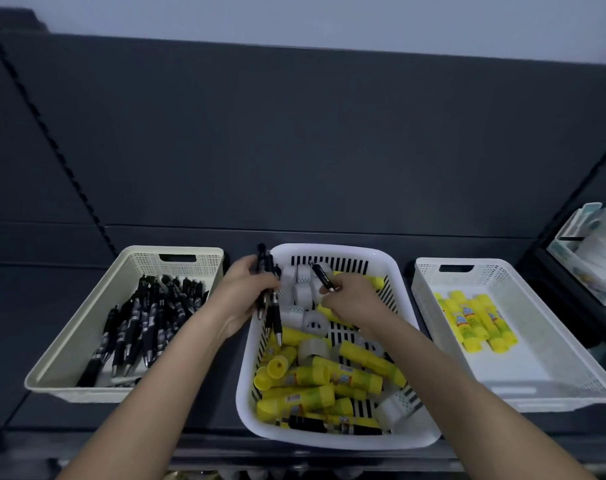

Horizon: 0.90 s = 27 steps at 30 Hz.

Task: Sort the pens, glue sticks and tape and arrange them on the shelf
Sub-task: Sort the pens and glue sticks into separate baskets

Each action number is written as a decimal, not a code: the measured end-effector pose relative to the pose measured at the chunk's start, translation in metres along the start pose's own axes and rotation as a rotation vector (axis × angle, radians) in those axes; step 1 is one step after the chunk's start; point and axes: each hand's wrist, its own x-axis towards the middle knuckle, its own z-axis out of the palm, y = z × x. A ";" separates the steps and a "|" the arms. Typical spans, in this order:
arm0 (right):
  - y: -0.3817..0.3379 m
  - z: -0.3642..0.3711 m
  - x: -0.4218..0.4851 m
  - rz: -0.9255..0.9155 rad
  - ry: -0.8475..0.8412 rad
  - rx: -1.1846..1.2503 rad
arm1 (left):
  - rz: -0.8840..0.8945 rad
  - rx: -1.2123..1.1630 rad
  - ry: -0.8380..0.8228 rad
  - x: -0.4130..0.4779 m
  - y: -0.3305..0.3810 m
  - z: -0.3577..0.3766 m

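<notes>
Pens (275, 308), black with silver tips, stand bundled in the curled fingers of the left hand (249, 289) at the left rim of the white basket (329, 249). The right hand (357, 303) pinches one more black pen (324, 277) above the clear tape rolls (303, 294) and yellow glue sticks (346, 374) mixed in that basket.

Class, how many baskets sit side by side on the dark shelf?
3: a cream basket at left with pens, a white slotted basket in the middle, a white mesh basket at right with glue sticks. None seems hidden.
</notes>
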 end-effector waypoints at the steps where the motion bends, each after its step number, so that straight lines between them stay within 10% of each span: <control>1: -0.004 0.007 0.001 0.016 -0.017 0.061 | 0.003 -0.010 0.028 -0.001 0.001 -0.004; 13: -0.038 0.068 0.031 0.212 -0.041 0.368 | 0.027 -0.218 0.130 -0.008 -0.009 -0.041; 27: -0.043 0.019 -0.012 -0.055 -0.181 0.260 | 0.101 -0.043 -0.031 -0.020 -0.017 -0.037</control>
